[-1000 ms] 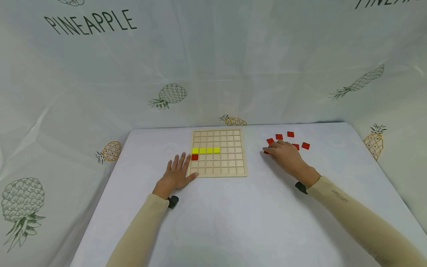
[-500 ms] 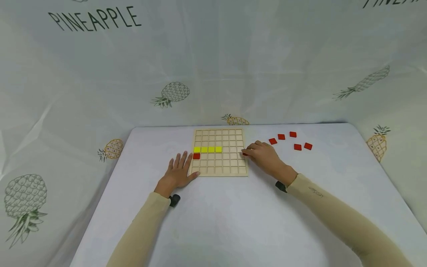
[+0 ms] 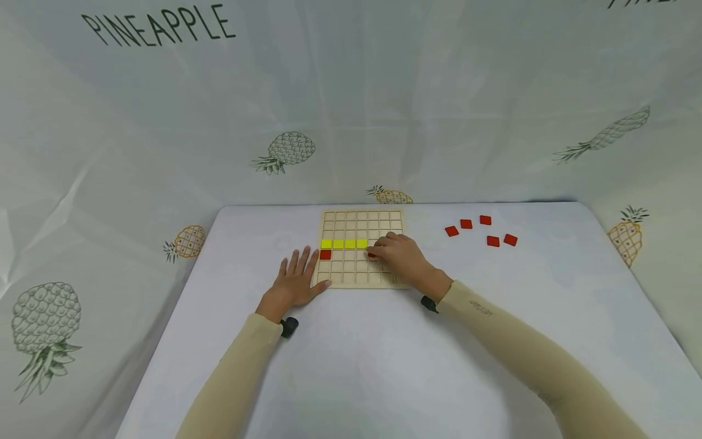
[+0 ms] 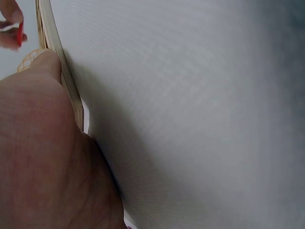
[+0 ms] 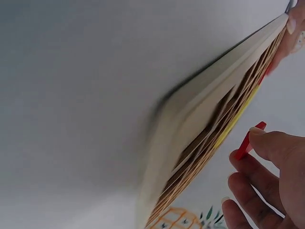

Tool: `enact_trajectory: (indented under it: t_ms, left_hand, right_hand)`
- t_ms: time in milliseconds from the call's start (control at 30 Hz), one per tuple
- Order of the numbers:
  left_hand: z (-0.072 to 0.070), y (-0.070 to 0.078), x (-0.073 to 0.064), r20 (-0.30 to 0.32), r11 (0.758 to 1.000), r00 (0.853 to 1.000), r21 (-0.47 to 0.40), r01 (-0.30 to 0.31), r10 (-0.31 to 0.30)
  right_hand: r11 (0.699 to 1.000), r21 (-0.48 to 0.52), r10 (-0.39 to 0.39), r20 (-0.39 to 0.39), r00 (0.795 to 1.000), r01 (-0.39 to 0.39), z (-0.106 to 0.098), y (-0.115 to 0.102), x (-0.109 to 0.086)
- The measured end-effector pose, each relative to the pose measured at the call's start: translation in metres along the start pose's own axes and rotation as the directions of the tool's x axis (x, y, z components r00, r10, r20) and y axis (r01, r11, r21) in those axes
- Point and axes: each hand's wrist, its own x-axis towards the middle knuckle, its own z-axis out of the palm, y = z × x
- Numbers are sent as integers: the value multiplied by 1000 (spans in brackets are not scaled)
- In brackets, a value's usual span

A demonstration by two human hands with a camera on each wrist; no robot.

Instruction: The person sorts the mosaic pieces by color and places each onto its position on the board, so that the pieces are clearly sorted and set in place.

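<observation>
A wooden grid board (image 3: 362, 283) lies on the white table, with a row of yellow tiles (image 3: 343, 244) in its middle and one red tile (image 3: 325, 255) just below the leftmost yellow one. My left hand (image 3: 293, 283) rests with fingers spread at the board's left edge, its thumb at the near corner. Over the board, my right hand (image 3: 403, 259) pinches another red square tile (image 5: 250, 139) between thumb and forefinger, seen above the grid in the right wrist view. The left wrist view shows my left thumb (image 4: 47, 64) against the board's side.
Several loose red tiles (image 3: 466, 224) lie scattered on the table to the right of the board. A white curtain (image 3: 466, 122) printed with pineapples hangs behind the table (image 3: 351, 360).
My right hand has picked a red tile from the loose group and carried it left over the board. My left hand has stayed at the board's edge.
</observation>
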Motion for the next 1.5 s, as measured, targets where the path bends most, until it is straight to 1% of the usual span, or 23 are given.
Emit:
enact_trajectory:
  t_ms: [167, 333, 533, 700, 833, 967, 1100, 1333, 1500]
  left_hand:
    - [2, -2, 3, -4, 1000, 1000, 24, -4, 4]
    - [0, -1, 1, 1, 1000, 1000, 17, -3, 3]
    - [-5, 2, -4, 8, 1000, 1000, -1, -8, 8]
    - [-6, 3, -6, 12, 1000, 1000, -11, -12, 12]
    - [-5, 2, -4, 13, 1000, 1000, -7, -11, 12]
    - [-6, 3, -4, 14, 1000, 1000, 1, -14, 14]
    - [-7, 4, -4, 19, 1000, 1000, 5, -13, 13]
    - [-7, 4, -4, 24, 1000, 1000, 14, -12, 12]
    - [-6, 3, -5, 20, 1000, 1000, 13, -7, 7]
  right_hand:
    - [1000, -10, -11, 27, 1000, 12, 5, -14, 17]
    - [999, -41, -28, 62, 998, 31, 9, -25, 32]
    - [999, -31, -29, 103, 994, 32, 15, -35, 46]
    - [1000, -12, -7, 140, 990, 9, 19, -40, 55]
    - [1000, -1, 19, 170, 985, -19, 24, -42, 61]
    - [1000, -1, 20, 188, 982, -21, 24, -46, 65]
    - [1000, -26, 18, 213, 977, -12, 25, -48, 68]
    - [998, -64, 21, 233, 972, -7, 27, -53, 73]
    - [995, -100, 37, 277, 960, -9, 28, -56, 76]
